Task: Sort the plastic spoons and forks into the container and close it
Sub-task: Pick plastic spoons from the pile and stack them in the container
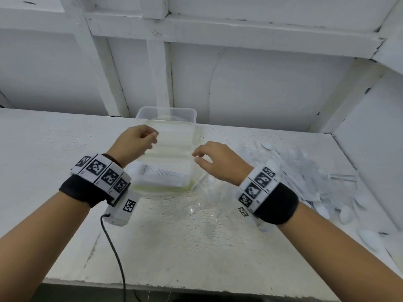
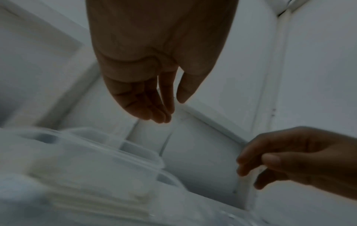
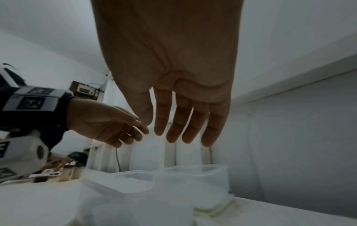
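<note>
A translucent plastic container (image 1: 193, 118) stands at the middle of the white shelf, holding stacked white forks and spoons (image 1: 161, 174). My left hand (image 1: 139, 139) hovers over its left rim, fingers loosely curled, holding nothing. My right hand (image 1: 209, 159) hovers at its right side, fingers relaxed and spread, empty. In the wrist views both hands hang above the container (image 3: 193, 178) (image 2: 108, 160) with straight, relaxed fingers. A heap of loose white spoons and forks (image 1: 309, 171) lies to the right. A clear lid-like piece (image 1: 205, 205) lies in front of the container.
The shelf (image 1: 54, 149) has a back wall with white posts (image 1: 158, 73) and a side wall (image 1: 370, 138) at the right. A black cable (image 1: 115, 258) hangs from my left wrist camera over the front edge. Bare shelf lies to the left and in front.
</note>
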The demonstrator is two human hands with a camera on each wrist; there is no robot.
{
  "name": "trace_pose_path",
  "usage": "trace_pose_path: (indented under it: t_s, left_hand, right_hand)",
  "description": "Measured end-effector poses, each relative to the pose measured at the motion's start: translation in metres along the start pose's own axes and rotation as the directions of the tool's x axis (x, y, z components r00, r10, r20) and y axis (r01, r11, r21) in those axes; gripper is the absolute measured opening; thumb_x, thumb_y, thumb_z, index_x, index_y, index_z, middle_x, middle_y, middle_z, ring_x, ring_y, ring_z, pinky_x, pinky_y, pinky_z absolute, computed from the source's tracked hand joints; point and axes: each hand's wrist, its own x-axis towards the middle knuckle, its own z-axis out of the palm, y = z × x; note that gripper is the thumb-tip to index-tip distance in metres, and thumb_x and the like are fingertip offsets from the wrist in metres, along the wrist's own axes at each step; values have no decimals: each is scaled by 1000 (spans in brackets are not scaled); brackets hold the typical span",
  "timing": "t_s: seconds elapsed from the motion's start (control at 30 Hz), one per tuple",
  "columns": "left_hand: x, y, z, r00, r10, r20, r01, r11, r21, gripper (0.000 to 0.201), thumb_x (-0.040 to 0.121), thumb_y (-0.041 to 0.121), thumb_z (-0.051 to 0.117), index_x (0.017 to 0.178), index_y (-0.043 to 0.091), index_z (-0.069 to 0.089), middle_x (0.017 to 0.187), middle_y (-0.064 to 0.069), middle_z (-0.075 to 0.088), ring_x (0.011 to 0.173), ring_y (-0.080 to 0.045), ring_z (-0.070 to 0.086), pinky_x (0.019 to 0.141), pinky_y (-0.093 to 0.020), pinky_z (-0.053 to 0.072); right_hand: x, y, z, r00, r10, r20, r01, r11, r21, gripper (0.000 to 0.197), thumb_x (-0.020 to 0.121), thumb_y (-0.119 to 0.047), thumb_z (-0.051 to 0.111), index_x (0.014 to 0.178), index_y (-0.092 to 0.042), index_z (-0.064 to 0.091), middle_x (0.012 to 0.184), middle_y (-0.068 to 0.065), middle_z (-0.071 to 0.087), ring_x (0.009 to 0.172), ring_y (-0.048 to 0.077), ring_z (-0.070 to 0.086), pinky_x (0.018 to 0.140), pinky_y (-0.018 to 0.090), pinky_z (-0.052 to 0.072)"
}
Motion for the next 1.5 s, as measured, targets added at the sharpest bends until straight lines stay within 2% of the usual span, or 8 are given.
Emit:
trace_pose_path:
  t_s: [0.27,0.37,0.73,0.9,1.13,1.27,1.4,1.5]
  left_hand:
    - [-41,52,101,892,150,426,-168,986,4,14,96,23,47,100,19,60,86,7,65,73,-5,59,59,-15,45]
    - [-47,58,137,830,132,542,-262,950,171,22,96,25,46,106,14,62,101,1,66,83,-8,57,78,-20,45]
    - [-48,67,199,799,-27,601,-461,615,640,30,98,32,40,109,6,51,102,-8,59,90,-24,56,66,-30,40]
    - [-43,67,187,786,-95,611,-323,779,537,25,91,20,47,69,15,37,70,1,43,61,-13,40,55,-22,32]
    - [-52,49,123,771,-240,590,22,936,351,26,90,5,40,112,15,48,74,3,64,51,-9,44,45,-17,32]
    - [-55,32,106,850,-268,454,156,950,270,21,96,18,40,109,14,55,69,1,52,52,-12,37,42,-18,27]
    - [-58,23,104,874,-235,425,177,969,172,16,98,22,42,101,12,54,70,2,59,53,-12,44,44,-18,31]
    - [-58,21,105,863,-227,451,184,973,139,13,97,15,40,97,12,53,81,2,66,57,-11,49,46,-19,34]
  right_hand:
    - [-112,75,-9,943,324,-79,-317,944,86,25,94,-21,52,115,-13,63,109,2,64,99,12,56,82,18,37]
    - [-139,92,-2,918,387,-85,-383,921,69,25,94,-21,53,115,-13,63,107,6,65,98,16,56,82,21,39]
    - [-173,91,12,888,451,-88,-441,890,115,24,94,-23,51,113,-14,64,101,5,63,91,13,55,82,25,42]
    - [-163,88,6,888,455,-63,-448,888,103,25,94,-22,49,111,-13,64,101,3,66,84,9,53,74,23,41]
    - [-104,85,8,875,470,115,-468,883,-44,25,95,-14,45,94,-1,66,94,11,67,86,23,62,73,30,47]
    - [-65,74,21,854,493,168,-462,865,-194,31,96,-11,42,66,-8,46,70,4,51,64,17,50,58,24,41]
    - [-49,70,23,839,491,236,-429,862,-269,16,95,-6,43,96,-1,58,91,10,58,87,26,58,75,29,46]
    - [-53,72,10,825,503,257,-416,849,-325,28,94,-8,45,67,-9,41,70,3,45,67,18,50,60,24,40]
